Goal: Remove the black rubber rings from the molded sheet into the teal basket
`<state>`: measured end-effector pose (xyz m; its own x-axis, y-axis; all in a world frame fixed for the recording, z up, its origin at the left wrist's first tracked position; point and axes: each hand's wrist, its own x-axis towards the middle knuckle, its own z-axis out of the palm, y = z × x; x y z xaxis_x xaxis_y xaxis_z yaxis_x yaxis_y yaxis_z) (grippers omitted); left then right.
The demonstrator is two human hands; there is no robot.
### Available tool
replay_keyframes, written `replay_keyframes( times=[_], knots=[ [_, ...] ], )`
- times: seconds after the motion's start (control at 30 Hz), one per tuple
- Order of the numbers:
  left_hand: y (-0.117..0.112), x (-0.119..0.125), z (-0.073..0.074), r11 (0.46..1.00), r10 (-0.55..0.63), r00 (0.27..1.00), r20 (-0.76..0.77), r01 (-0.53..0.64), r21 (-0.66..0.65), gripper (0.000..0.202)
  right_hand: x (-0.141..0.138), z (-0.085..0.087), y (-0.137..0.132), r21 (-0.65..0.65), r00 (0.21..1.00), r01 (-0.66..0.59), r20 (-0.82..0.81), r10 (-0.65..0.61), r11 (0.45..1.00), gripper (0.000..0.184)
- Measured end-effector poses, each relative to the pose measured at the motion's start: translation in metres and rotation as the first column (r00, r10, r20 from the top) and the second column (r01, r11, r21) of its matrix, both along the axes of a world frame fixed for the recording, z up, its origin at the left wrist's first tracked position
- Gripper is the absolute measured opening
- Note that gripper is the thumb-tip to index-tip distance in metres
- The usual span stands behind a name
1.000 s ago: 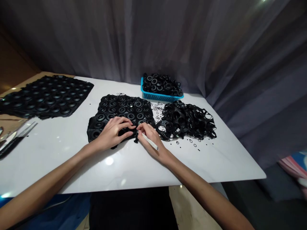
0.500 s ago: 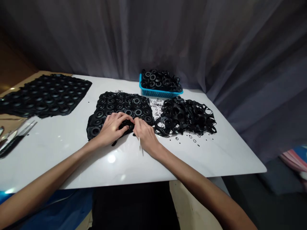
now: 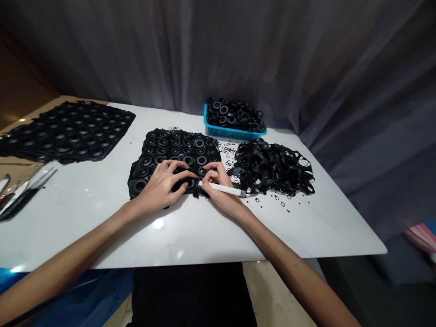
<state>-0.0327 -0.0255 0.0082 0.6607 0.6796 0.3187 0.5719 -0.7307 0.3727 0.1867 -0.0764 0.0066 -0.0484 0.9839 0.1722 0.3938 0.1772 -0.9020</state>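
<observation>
A black rubber sheet (image 3: 160,151) moulded with rows of ring shapes lies on the table in front of me. Across its near edge rests my left hand (image 3: 165,184), fingers spread and bent, the tips touching the rubber around one ring. My right hand (image 3: 220,193) is closed on a slim white pen-like tool (image 3: 225,188), held almost level. The tool's tip points left, at the ring beside my left fingertips; whether it carries a blade is too small to tell.
Right of the sheet lies a tangled heap of cut black rubber webbing (image 3: 272,168), with small loose rings around it. A blue basket (image 3: 235,132) full of black rings stands behind. At left are another moulded sheet (image 3: 78,131) and several hand tools (image 3: 25,195).
The white tool has swung from pointing down toward me to lying level in my right hand. That hand has opened its grip off the sheet's edge; my left fingers have spread. The view has shifted slightly.
</observation>
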Motion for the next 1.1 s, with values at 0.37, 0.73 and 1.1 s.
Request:
replay_keyframes(
  times=[0.37,0.73,1.1],
  knots=[
    [0.005,-0.006,0.002,0.993,0.006,0.999,0.05,0.0,-0.121,0.027,-0.005,0.012,-0.005,0.0,0.999,0.013,-0.044,-0.013,1.0,0.022],
    [0.011,-0.007,-0.001,0.989,-0.017,0.995,0.095,0.03,-0.142,0.02,-0.005,0.006,-0.004,0.035,0.999,0.051,-0.022,-0.05,0.998,0.024],
    [0.011,-0.006,0.0,0.988,-0.012,0.997,0.074,0.024,-0.156,0.022,-0.007,0.011,-0.008,0.041,0.998,0.054,0.029,-0.055,0.998,0.025]
  ],
)
